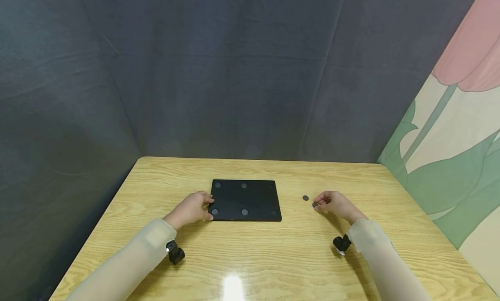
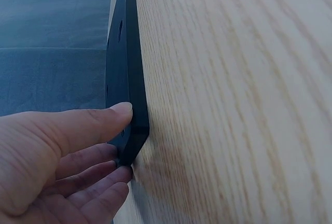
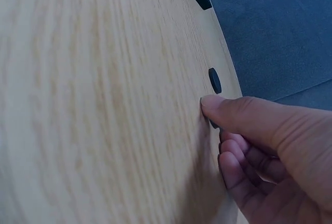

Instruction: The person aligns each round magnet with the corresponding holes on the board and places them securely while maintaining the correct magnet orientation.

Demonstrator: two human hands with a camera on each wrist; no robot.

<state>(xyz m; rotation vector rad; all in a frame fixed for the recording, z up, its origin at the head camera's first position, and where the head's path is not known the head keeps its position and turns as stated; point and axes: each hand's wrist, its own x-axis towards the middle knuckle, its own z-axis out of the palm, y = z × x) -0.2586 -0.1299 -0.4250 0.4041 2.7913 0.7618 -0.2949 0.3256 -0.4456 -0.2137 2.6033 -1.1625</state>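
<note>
A flat black rectangular board (image 1: 245,200) lies on the table, with several dark grey round discs set near its far and near edges. Fainter round marks show at its two right corners. My left hand (image 1: 191,210) holds the board at its left end, thumb by the near corner and fingers along the side; the left wrist view shows this thumb (image 2: 98,123) against the board's edge. To the board's right, my right hand (image 1: 337,205) pinches a small dark round disc (image 1: 314,204) at the tabletop. Another loose disc (image 1: 306,198) lies just beyond, also seen in the right wrist view.
The wood-grain table (image 1: 187,266) ends at a dark grey curtain (image 1: 234,75) behind it. On the right stands a panel (image 1: 449,162) painted with a pink flower and green leaves. Small black devices (image 1: 175,252) are strapped at both wrists.
</note>
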